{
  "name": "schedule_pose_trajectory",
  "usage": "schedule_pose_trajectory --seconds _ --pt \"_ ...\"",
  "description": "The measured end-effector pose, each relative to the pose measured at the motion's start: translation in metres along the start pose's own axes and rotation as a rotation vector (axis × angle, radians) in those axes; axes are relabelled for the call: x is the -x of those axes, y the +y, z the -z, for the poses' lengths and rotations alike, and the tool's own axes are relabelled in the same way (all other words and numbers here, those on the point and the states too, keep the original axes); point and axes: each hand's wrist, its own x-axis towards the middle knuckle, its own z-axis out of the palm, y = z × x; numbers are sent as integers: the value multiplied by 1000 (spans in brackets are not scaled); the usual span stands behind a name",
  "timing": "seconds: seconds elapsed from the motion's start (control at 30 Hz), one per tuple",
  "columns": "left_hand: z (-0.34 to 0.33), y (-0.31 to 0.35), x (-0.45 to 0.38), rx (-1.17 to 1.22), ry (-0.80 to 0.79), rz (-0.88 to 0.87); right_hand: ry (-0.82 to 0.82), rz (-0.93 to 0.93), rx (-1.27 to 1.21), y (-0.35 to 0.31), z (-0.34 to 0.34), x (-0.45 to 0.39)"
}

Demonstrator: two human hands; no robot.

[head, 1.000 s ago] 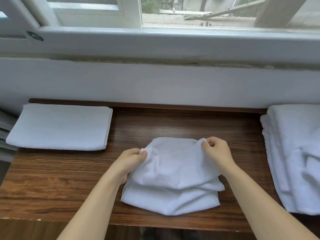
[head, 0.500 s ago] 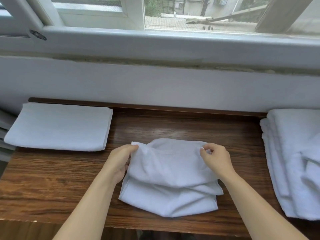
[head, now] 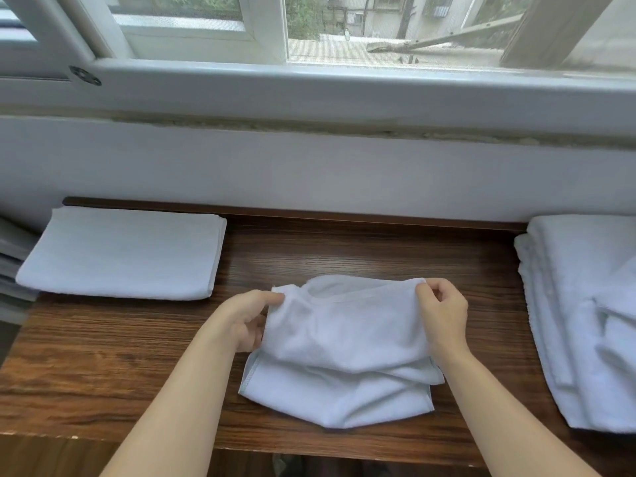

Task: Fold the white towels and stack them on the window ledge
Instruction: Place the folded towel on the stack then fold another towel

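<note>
1. A dark brown wood-grain surface [head: 103,366] is seen from above, set against a white painted wall [head: 309,173] below a white-framed window [head: 268,36]; buildings and greenery are visible through the glass.
2. A cracked, rough seam is seen along the wall just under the window frame.
3. A half-folded white terry towel [head: 340,356] is laid at the middle of the surface near the front edge; soft nap, stitched hem visible at its left lower corner, layers rumpled and uneven.
4. The upper layer of that towel is pinched at its far left corner by the left hand [head: 244,318], fingers closed on the cloth.
5. The far right corner is gripped by the right hand [head: 442,311], thumb and fingers closed on the edge; the top edge is stretched between both hands.
6. A neatly folded flat white towel rectangle [head: 124,253] is laid at the left rear of the surface, well apart from the centre towel.
7. A loose pile of white towels [head: 581,304] is seen at the right edge, overlapping and unevenly draped.
8. Grey stacked items are partly seen at far left; what they are cannot be told.
</note>
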Motion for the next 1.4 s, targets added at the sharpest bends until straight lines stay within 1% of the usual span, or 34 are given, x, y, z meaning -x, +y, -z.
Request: schedule_pose_trajectory --seconds 0.07,0.1,0.17,0.23,0.33,0.43,0.57,0.77,0.87,0.97,1.1,1.17,1.3,1.4 --pt "-4 -3 0 38 8 -43 -11 4 -15 -2 0 2" --pt "-6 -6 -2 52 46 -117 -14 6 -19 -2 0 2" --pt "-8 -14 -8 26 158 -345 -12 11 -21 -2 0 2" --pt "-6 -22 -9 -35 209 -567 -12 17 -18 -2 2 1" --pt "-2 -29 -4 -68 164 -768 -14 17 -2 -1 9 3" --pt "0 -31 4 -69 119 -879 3 26 -13 -2 17 9" --pt "3 -33 10 -91 110 -936 27 15 -57 -9 29 17" --pt "11 -36 23 -24 89 -895 39 56 -49 -20 46 25" --pt "15 -36 32 -65 103 -924 37 84 -45 -27 54 28" --pt "19 -37 35 -141 130 -956 23 80 -65 -32 63 28" --pt "18 -45 34 -244 149 -935 -55 57 -101 -35 70 30" --pt "18 -50 29 -356 180 -943 -79 63 -91 -35 72 31" --pt "17 -57 21 -608 293 -946 -91 73 -77 -38 77 36" --pt "14 -61 22 -732 350 -954 -110 86 -71 -43 79 41"
